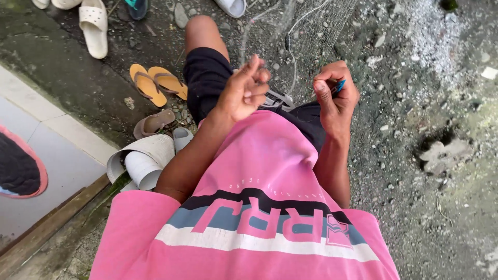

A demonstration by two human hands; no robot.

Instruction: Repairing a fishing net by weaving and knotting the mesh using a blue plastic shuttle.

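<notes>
A fine, pale fishing net (301,36) stretches away from my lap over the gravel ground. My left hand (244,91) pinches a strand of the net between thumb and fingertips, palm turned up. My right hand (337,96) is closed around a small blue netting needle (340,85), whose tip sticks out by the fingers. Both hands hover above my black shorts (207,78), close together, with the net's threads running between them. My pink shirt (259,207) fills the lower part of the view.
Yellow sandals (155,83) lie to the left of my knee, with white slippers (93,26) farther back. Cut grey pipe pieces (142,161) lie beside a tiled step (62,140). A red-edged mat (21,166) lies at the far left. Rough wet ground (430,129) spreads to the right.
</notes>
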